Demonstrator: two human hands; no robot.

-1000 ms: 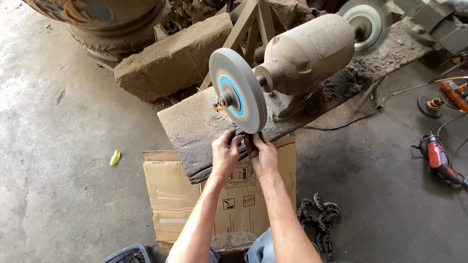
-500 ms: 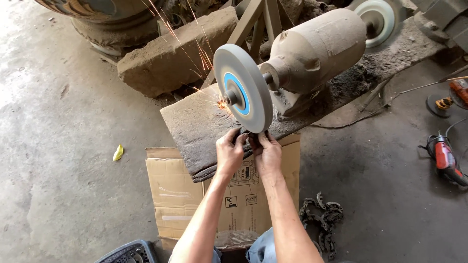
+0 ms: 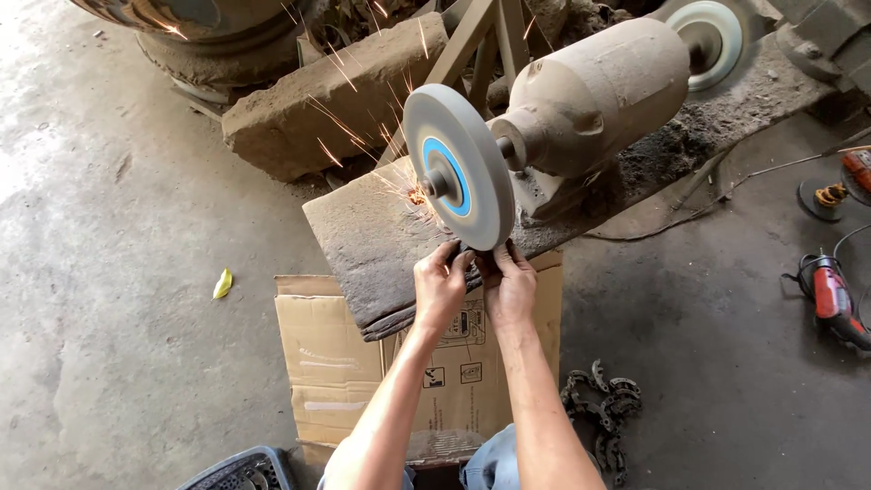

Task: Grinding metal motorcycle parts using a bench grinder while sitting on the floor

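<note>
Against the grinding wheel (image 3: pixel 458 178), both hands, left hand (image 3: pixel 440 289) and right hand (image 3: pixel 510 283), pinch a small, hidden workpiece.

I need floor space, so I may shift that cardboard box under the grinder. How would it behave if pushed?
The cardboard box would probably slide on the smooth concrete floor. Its flaps look creased, so the walls may buckle rather than stay stiff. It sits against the slab that carries the bench grinder, so pushing that way seems blocked.

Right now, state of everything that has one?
Near grinding wheel: throwing sparks up and left.
Far wheel: no sparks, nothing touching it.
Left hand: at the near wheel's lower edge, grip on a small piece, mostly hidden.
Right hand: beside the left, same.
Cardboard box: flaps open.
Red power tool: lying on the floor.
</note>
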